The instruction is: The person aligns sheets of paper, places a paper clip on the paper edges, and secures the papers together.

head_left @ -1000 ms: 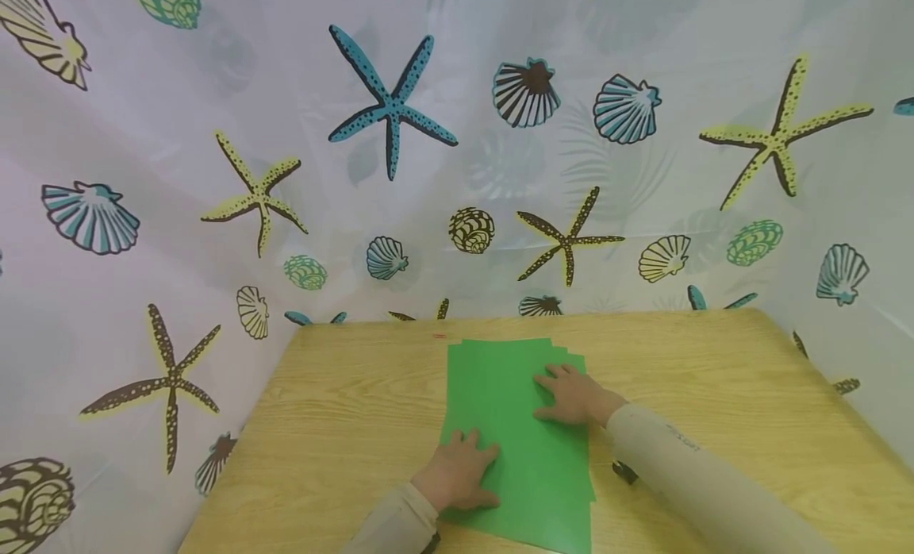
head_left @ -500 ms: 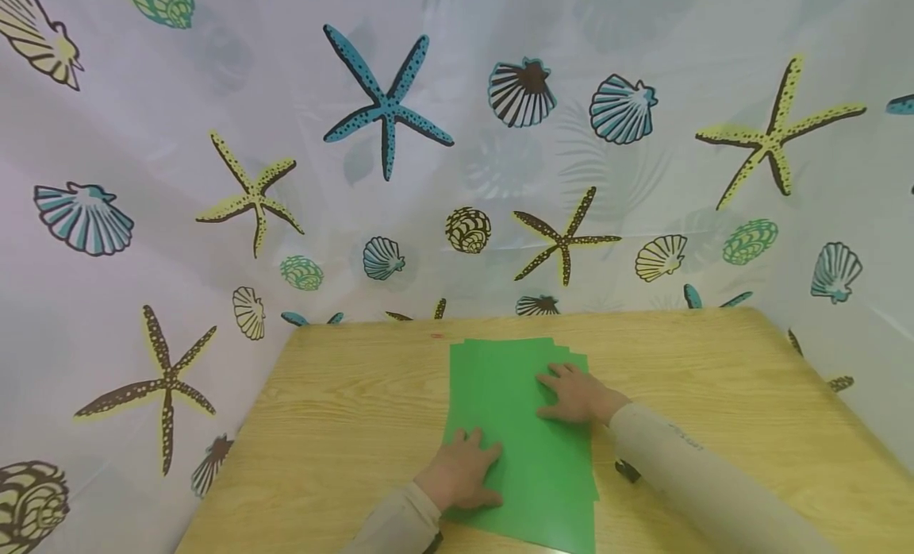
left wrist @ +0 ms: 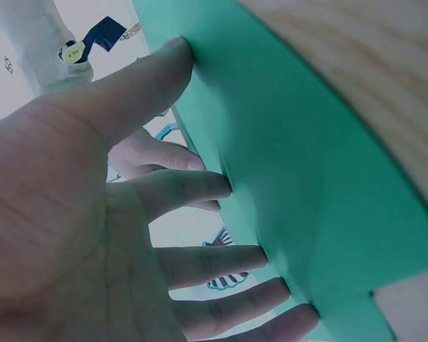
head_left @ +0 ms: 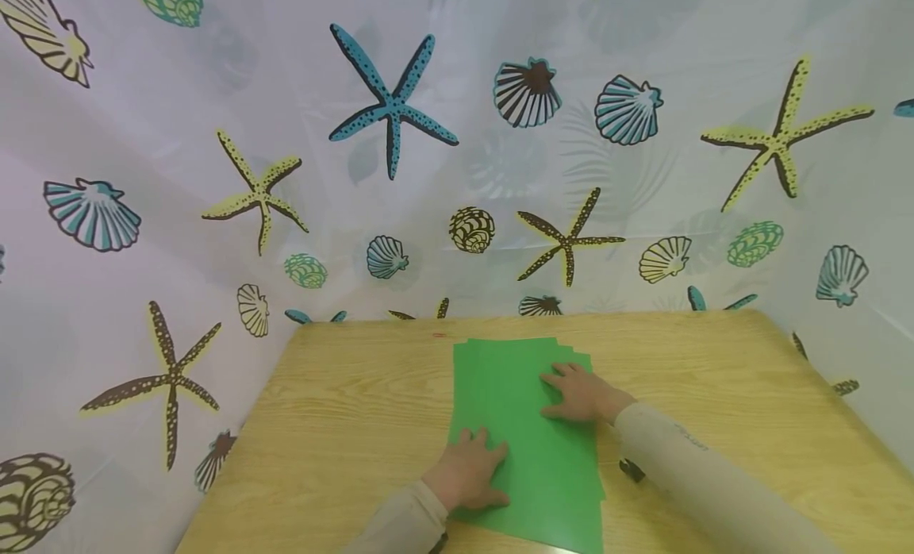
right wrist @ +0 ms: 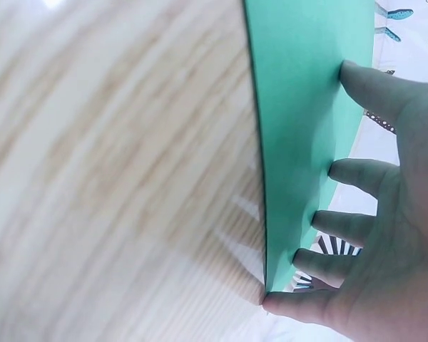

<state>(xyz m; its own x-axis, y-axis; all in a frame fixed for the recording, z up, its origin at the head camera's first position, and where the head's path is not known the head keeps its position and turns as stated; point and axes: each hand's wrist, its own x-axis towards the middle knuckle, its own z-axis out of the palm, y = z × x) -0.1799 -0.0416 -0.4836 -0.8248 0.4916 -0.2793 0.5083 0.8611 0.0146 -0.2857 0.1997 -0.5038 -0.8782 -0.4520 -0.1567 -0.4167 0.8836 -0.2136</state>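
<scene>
Green paper sheets (head_left: 514, 387) lie stacked on the table, their edges offset at the top corners and along the lower right. My left hand (head_left: 467, 471) rests on the lower left part, fingers spread and thumb toward the middle. On the upper right part lies my right hand (head_left: 580, 391), fingers also spread. In the left wrist view, the left fingertips touch the green surface (left wrist: 271, 157). The right wrist view shows the right fingertips on the paper (right wrist: 292, 128), with the little finger right at its edge. Neither hand grips anything.
The wooden table (head_left: 357, 395) extends around the paper on both sides. A white curtain (head_left: 443, 78) printed with starfish and shells surrounds its back and sides. A small red mark (head_left: 439, 335) shows near the back edge. A dark wrist piece (head_left: 631, 471) sits under the right sleeve.
The green sheets and both hands on them have slid slightly to the right across the table. The fingers keep the same spread pose.
</scene>
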